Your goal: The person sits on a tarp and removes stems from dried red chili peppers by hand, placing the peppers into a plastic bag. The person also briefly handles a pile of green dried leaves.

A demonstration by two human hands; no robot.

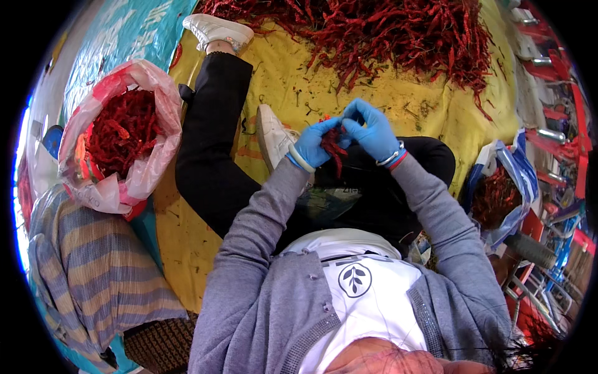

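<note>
Both my hands wear blue gloves and meet over my lap. My left hand is closed around several dried red chili peppers, whose wrinkled ends hang below the fingers. Against the top of that bunch, my right hand has its thumb and fingertips pinched together; whether a stem or pepper is between them is too small to tell. A large heap of dried red chilies lies on the yellow sheet beyond my hands.
Loose stems dot the yellow sheet. At left, a pinkish plastic bag holds chilies, above a striped sack. At right stand a blue-and-white bag with reddish contents and red metal equipment. My outstretched leg borders the left bag.
</note>
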